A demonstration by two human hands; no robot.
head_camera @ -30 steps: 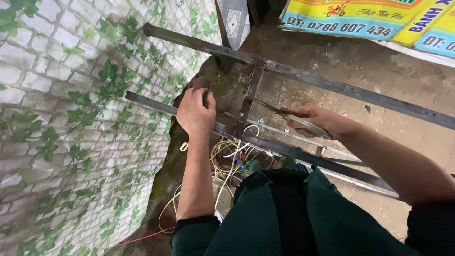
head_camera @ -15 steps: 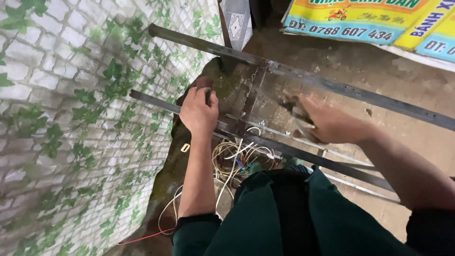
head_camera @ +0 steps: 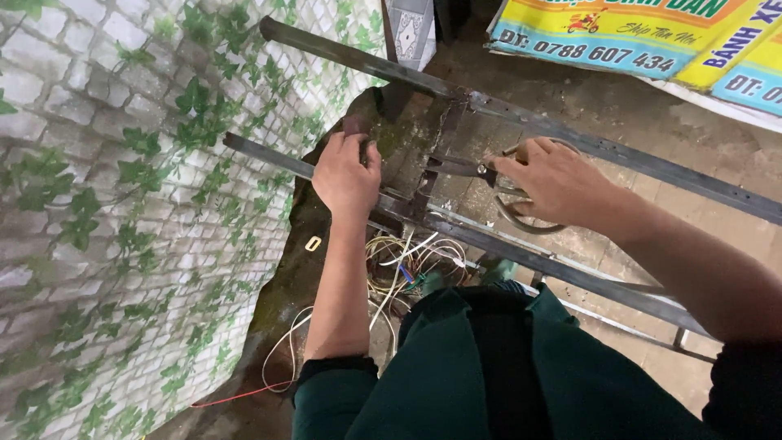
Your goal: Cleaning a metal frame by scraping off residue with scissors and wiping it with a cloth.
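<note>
Two hands working | left hand (head_camera: pixel 346 175) gripping metal frame bar (head_camera: pixel 269 156) at 10 o'clock | right hand (head_camera: pixel 554 183) clasping large shears (head_camera: pixel 476 169) at 1 o'clock | tangled wires (head_camera: pixel 403 261) below

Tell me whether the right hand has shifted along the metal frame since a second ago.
Yes. The right hand, gripping large metal shears, moved left toward the frame's dark cross bar.
</note>
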